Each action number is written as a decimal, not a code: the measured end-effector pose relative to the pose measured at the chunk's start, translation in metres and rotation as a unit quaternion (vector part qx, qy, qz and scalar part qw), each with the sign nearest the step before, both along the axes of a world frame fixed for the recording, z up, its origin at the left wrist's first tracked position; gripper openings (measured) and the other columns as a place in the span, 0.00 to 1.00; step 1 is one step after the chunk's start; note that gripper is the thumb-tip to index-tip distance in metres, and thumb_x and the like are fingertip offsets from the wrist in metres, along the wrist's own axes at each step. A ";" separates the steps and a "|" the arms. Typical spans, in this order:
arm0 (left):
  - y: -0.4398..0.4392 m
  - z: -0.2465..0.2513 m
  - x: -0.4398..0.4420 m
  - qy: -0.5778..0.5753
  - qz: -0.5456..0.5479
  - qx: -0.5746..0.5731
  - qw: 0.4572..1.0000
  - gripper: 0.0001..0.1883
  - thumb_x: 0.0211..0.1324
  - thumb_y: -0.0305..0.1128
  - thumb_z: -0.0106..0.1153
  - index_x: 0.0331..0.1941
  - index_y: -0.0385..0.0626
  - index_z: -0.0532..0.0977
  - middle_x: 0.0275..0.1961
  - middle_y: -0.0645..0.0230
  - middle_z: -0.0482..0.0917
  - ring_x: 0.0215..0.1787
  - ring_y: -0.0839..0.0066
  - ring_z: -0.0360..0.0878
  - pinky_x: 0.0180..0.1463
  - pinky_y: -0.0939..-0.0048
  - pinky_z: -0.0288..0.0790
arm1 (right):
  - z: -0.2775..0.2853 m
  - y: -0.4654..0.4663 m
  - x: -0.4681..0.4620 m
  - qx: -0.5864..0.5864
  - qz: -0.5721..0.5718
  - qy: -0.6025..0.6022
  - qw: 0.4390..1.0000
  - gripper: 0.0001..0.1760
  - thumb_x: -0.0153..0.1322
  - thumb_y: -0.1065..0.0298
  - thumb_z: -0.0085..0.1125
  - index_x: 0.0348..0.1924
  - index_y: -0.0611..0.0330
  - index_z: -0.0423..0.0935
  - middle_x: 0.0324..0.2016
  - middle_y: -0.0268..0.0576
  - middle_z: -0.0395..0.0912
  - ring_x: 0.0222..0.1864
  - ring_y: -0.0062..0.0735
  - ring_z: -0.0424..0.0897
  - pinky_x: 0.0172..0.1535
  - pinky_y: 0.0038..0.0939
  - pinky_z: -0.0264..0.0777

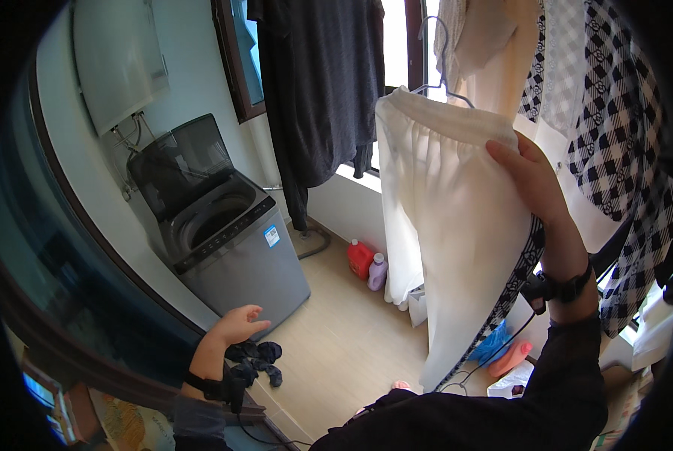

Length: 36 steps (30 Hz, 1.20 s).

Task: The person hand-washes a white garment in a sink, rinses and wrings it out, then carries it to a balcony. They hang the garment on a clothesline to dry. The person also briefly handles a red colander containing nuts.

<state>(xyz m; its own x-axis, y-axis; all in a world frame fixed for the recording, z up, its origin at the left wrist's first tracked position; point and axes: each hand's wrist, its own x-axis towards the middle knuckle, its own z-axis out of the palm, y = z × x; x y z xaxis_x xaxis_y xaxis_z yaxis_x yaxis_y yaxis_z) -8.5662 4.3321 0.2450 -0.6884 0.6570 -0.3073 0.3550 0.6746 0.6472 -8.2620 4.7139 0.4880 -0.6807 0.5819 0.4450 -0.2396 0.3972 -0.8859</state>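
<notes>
White trousers (460, 186) with a gathered elastic waistband and a dark patterned side stripe hang in front of me. My right hand (536, 175) grips them at the right end of the waistband, thumb on the near side. A thin grey wire hanger (443, 67) rises from behind the waistband; how it sits in the trousers is hidden. My left hand (238, 326) is held low on the left with its fingers apart and nothing in it. Beneath it, dark crumpled cloth pieces (260, 361) lie on the floor.
A grey top-load washing machine (246, 282) stands with its lid (184, 163) raised. A dark garment (331, 96) and checked clothes (601, 129) hang by the window. Red (360, 259) and purple (377, 273) bottles stand along the wall. A pink bottle (511, 358) lies near a blue bag (491, 344).
</notes>
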 end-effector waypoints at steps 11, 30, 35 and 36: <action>0.142 -0.002 -0.035 -0.081 -0.151 0.028 0.985 0.39 0.58 0.49 0.65 0.67 0.39 0.62 0.64 0.49 0.71 0.64 0.58 0.72 0.62 0.64 0.69 | 0.014 0.028 -0.045 0.011 -0.007 0.066 0.998 0.21 0.73 0.63 0.58 0.56 0.66 0.72 0.42 0.39 0.81 0.39 0.22 0.81 0.44 0.23 0.75; 0.344 0.111 -0.136 -0.077 -0.322 0.366 0.870 0.47 0.58 0.28 0.64 0.74 0.45 0.43 0.75 0.47 0.48 0.75 0.52 0.53 0.70 0.59 0.60 | 0.086 0.010 -0.145 0.075 -0.195 0.079 0.975 0.19 0.72 0.64 0.56 0.53 0.67 0.75 0.40 0.38 0.81 0.39 0.21 0.80 0.45 0.23 0.73; 0.394 0.140 -0.158 -0.109 -0.336 0.412 0.840 0.48 0.60 0.32 0.63 0.75 0.51 0.39 0.77 0.49 0.42 0.77 0.50 0.45 0.74 0.54 0.51 | 0.127 0.015 -0.182 0.167 -0.296 0.067 0.938 0.18 0.71 0.61 0.58 0.45 0.67 0.80 0.34 0.40 0.83 0.33 0.24 0.81 0.40 0.25 0.74; 0.400 0.136 -0.159 -0.113 -0.338 0.381 0.853 0.48 0.60 0.33 0.62 0.75 0.51 0.39 0.77 0.49 0.42 0.78 0.49 0.45 0.75 0.53 0.50 | 0.131 0.014 -0.188 0.157 -0.317 0.034 0.935 0.18 0.71 0.60 0.58 0.45 0.67 0.80 0.34 0.40 0.83 0.33 0.24 0.82 0.40 0.25 0.74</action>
<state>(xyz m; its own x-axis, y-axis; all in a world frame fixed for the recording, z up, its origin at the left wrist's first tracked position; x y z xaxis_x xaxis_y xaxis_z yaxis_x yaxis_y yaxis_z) -8.7257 4.7325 0.3811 -0.0536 0.9489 0.3110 0.3042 -0.2811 0.9102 -8.4499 4.7283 0.6192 -0.2068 0.6932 0.6904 0.0816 0.7154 -0.6939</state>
